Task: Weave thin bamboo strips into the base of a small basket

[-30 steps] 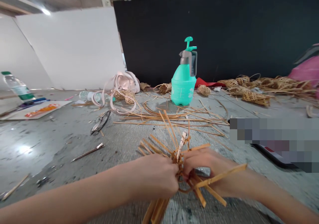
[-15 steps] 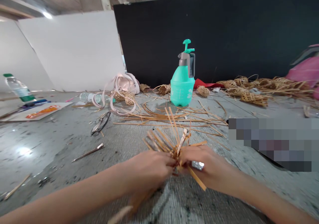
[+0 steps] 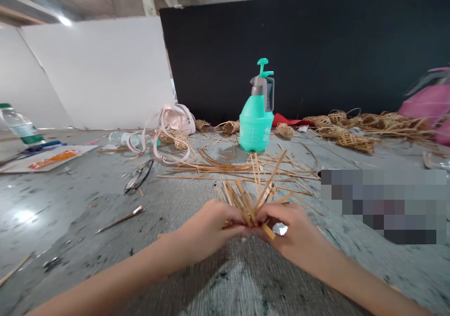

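Close together at the front middle, my left hand and my right hand both pinch a piece of woven bamboo strips. Its loose ends fan up and away from me, and one short end sticks out below my right fingers. A pale, clip-like piece stands among the strips just beyond my right hand. Something shiny and silver shows at my right palm; I cannot make out what it is. My fingers hide the lower part of the weave.
Loose bamboo strips lie beyond my hands, before a green pump sprayer. Woven pieces are heaped at back right. Leftward are a metal tool, glasses, a pink bag and bottles. A blurred-out patch covers something right.
My left hand has turned so its thumb and finger show in a pinch. The strips have tilted, with one long strip now slanting up to the right. The view has shifted slightly.
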Tool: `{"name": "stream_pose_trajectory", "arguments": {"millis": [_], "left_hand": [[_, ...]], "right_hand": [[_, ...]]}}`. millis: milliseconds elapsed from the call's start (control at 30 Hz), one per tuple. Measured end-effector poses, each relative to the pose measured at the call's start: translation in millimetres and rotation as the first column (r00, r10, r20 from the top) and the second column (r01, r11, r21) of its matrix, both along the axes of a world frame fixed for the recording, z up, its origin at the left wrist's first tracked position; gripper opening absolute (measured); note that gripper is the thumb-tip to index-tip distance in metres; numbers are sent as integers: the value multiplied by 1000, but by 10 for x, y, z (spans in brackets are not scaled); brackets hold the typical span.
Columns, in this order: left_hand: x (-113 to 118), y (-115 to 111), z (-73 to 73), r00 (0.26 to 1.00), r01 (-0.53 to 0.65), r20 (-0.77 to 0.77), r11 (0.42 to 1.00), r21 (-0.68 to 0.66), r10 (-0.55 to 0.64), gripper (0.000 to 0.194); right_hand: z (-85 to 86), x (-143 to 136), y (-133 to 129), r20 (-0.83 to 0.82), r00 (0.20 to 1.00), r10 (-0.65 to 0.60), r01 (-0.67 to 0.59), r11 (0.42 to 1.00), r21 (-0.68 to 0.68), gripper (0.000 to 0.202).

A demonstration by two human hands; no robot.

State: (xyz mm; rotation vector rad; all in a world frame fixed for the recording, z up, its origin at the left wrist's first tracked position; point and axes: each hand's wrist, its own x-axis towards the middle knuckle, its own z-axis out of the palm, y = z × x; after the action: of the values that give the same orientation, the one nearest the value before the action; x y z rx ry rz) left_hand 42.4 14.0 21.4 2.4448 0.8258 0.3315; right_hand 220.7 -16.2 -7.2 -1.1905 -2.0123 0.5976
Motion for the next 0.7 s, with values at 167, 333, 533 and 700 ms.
{"name": "stream_pose_trajectory", "arguments": {"millis": [167, 333, 533, 700], "left_hand": [[-1, 12, -177, 983, -140, 116, 990, -2, 139, 11], [-31, -64, -294, 971, -126, 214, 990, 71, 108, 11], [-53, -68, -331, 967, -148, 218, 987, 69, 130, 12], [-42, -94, -328, 958, -157, 240, 987, -13, 156, 13]], "right_hand": [[16, -2, -12, -100, 994, 44, -53, 995, -83, 14], [4, -19, -25, -60, 998, 25, -28, 998, -56, 17], [-20, -15, -22, -78, 997, 6, -10, 999, -44, 20], [-41, -9, -16, -126, 992, 15, -23, 998, -64, 18]]}}
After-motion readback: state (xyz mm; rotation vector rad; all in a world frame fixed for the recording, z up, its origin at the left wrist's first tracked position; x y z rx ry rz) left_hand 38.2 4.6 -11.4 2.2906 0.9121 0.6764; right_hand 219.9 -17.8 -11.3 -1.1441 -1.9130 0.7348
